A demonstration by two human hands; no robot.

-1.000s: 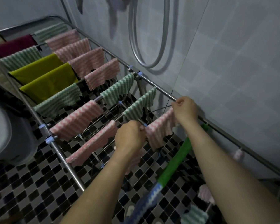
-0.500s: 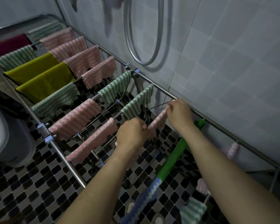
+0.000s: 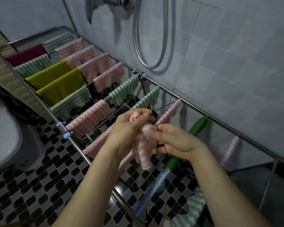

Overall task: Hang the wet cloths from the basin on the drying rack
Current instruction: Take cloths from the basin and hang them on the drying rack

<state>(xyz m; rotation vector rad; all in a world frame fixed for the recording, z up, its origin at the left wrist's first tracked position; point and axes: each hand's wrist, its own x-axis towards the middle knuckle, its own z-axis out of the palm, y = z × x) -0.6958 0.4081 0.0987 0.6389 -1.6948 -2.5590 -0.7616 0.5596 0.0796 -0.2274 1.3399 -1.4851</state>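
A metal drying rack [image 3: 79, 145] runs from far left to near right along a tiled wall, hung with several pink, green-striped, yellow and maroon cloths. A pink-and-white striped cloth [image 3: 144, 149] hangs bunched between my hands above the rack's near end. My left hand [image 3: 129, 126] grips its upper part, fingers curled round it. My right hand [image 3: 172, 140] pinches the same cloth just below. Another pink cloth [image 3: 169, 112] lies folded over a thin rail right behind my hands. The basin is out of view.
A green-handled tool [image 3: 197, 126] leans on the rack's far rail. A blue-and-white cloth [image 3: 151, 192] and a green striped one [image 3: 193, 208] lie low at the near right. A white toilet [image 3: 2, 135] stands left. A shower hose [image 3: 152, 40] loops on the wall.
My hands left the pink cloth spread on the rail and came together nearer to me, now holding a bunched pink cloth. The camera view tilted up a little.
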